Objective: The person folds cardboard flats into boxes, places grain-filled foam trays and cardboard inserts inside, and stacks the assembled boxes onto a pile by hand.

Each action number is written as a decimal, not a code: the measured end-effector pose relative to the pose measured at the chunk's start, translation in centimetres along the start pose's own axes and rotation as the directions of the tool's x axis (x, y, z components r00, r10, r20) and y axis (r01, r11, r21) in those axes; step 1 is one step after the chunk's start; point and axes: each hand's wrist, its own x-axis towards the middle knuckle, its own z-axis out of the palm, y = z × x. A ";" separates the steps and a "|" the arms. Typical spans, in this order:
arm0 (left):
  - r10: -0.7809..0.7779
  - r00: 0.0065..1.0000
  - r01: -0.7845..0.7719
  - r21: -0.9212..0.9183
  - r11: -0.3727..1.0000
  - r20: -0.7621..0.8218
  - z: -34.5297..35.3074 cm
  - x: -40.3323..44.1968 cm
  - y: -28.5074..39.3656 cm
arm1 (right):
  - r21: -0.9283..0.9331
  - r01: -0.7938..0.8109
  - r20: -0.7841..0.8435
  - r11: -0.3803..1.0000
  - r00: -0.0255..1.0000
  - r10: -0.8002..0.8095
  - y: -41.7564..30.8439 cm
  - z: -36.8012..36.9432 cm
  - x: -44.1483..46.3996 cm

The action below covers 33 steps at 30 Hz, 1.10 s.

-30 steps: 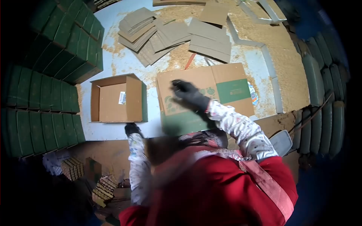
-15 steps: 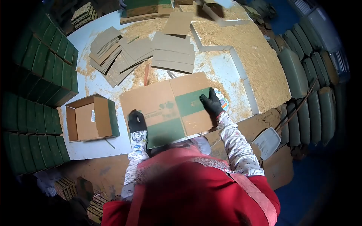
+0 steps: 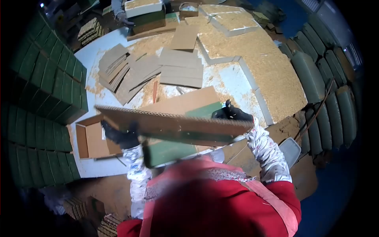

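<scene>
A flattened cardboard box, brown with a green band, is tilted nearly edge-on above the table. My left hand, in a black glove, grips its left end. At its right end is my right hand, also black-gloved, with the fingers closed around the edge and partly hidden. Beneath lies another flat brown and green box, partly covered by the raised one. Beside my left hand stands an open carton, partly hidden by the hand and cardboard.
Loose cardboard sheets and a reddish strip lie ahead. Sawdust-like material fills white-walled trays on the right. Green cartons are stacked left, plump sacks right. Another person's gloved hand is near a white box.
The top flattened box has been lifted and tilted off the flat one beneath. My left hand has moved left, over the open carton. Another person's hand and a white box now show at the back.
</scene>
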 end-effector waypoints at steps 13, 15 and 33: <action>0.848 0.209 -0.548 -0.660 0.514 0.487 -8.7 5.3 8.7 | -0.941 0.200 0.310 -0.273 0.834 -0.457 -5.7 6.2 10.2; 0.686 -0.032 -0.560 -0.581 0.590 0.727 -11.7 7.4 10.2 | -0.914 -0.329 -0.084 -0.236 0.723 -0.686 -8.0 9.2 8.5; 0.428 0.618 -0.423 -0.180 0.888 0.659 -4.8 1.4 3.7 | -0.810 -0.038 0.567 -0.586 0.207 -0.797 1.1 4.5 18.6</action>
